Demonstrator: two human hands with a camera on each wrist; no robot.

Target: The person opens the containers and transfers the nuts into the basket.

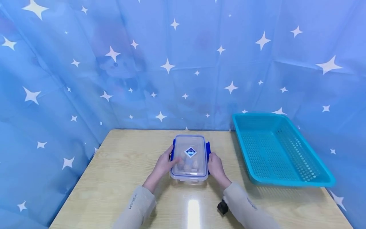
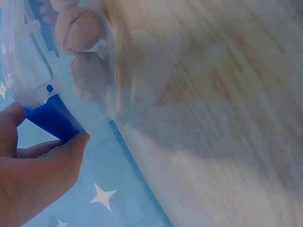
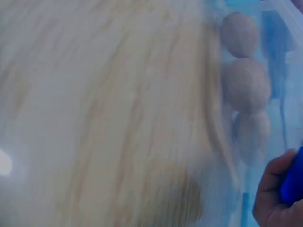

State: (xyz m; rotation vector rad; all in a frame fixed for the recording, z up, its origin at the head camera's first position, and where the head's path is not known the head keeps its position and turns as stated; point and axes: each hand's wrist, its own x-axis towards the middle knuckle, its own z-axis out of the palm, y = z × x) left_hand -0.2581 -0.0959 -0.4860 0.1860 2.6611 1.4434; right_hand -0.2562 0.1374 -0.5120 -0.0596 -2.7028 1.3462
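A clear plastic food container [image 1: 197, 141] with a blue-rimmed lid and blue side latches is on the wooden table, a diamond label on its lid. Several round brown walnuts [image 2: 78, 29] show through its wall. My left hand [image 1: 163, 163] grips its left side, thumb over the lid; in the left wrist view, the fingers hold a blue latch [image 2: 54, 118]. On the opposite side my right hand [image 1: 215, 166] pinches the right latch [image 1: 208, 148], which stands out from the container. The right wrist view shows curled fingers [image 3: 273, 182] against that latch.
A turquoise perforated plastic basket [image 1: 264, 143] stands on the table's right side, reaching the edge. A small black object [image 1: 222, 207] is beside the right sleeve. Behind the wooden table [image 1: 120, 178] hangs a blue curtain with white stars [image 1: 194, 57].
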